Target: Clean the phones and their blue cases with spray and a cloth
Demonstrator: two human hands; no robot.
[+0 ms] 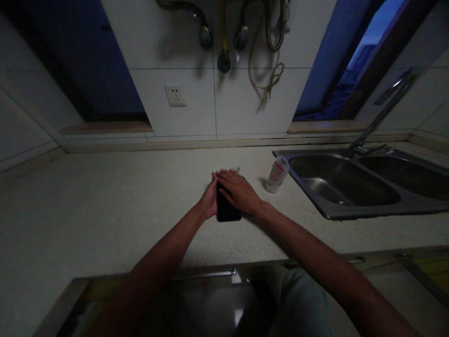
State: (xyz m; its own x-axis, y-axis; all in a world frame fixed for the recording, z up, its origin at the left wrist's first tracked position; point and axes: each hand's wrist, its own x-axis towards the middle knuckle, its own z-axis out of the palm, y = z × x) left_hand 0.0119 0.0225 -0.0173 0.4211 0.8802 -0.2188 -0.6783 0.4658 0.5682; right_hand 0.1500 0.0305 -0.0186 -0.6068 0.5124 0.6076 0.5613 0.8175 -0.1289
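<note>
A black smartphone (228, 213) lies on the counter in front of me, its dark screen facing up. My left hand (209, 199) grips its left edge, thumb toward the top. Across the upper part of the screen lies my right hand (241, 191), its fingers stretched out flat and pointing left, covering much of the phone. Just beyond the right hand's knuckles a small pale piece with a greenish edge (237, 169) peeks out; I cannot make out what it is. To the right stands a translucent plastic bottle (277, 175) with red print, apart from both hands.
A double steel sink (328, 216) with a tall faucet (380, 110) is set into the counter (140, 201) at the right. Pipes, valves (224, 61) and a looped cord (270, 86) hang on the tiled wall, near a socket (175, 96). The light is dim.
</note>
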